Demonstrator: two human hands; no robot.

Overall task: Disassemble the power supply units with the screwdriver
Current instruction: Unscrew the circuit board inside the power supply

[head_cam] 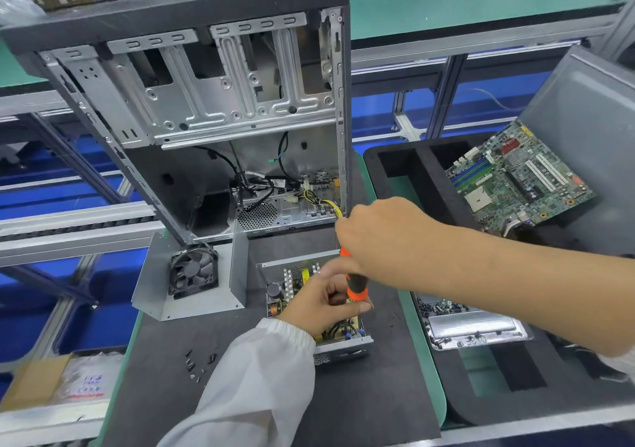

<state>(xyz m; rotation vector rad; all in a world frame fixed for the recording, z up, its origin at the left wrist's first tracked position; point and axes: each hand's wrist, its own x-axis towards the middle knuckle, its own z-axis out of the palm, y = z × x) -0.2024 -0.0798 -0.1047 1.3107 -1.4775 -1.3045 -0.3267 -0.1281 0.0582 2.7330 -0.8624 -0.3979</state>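
An opened power supply unit [292, 283] lies on the dark mat, its circuit board with yellow and black parts exposed. Its removed metal cover [154, 288], with a black fan [194, 271], sits to the left. My right hand [378, 233] grips the top of an orange and black screwdriver [355, 285] that stands upright over the board. My left hand [326, 304] curls round the lower end of the screwdriver, right above the board. The tip is hidden behind my fingers.
An emptied computer case [213, 103] stands behind the unit, cables and yellow wires at its bottom. Loose black screws [197, 364] lie on the mat at front left. A motherboard [519, 178] leans in a grey bin at right. A metal tray of screws [474, 326] sits below my right forearm.
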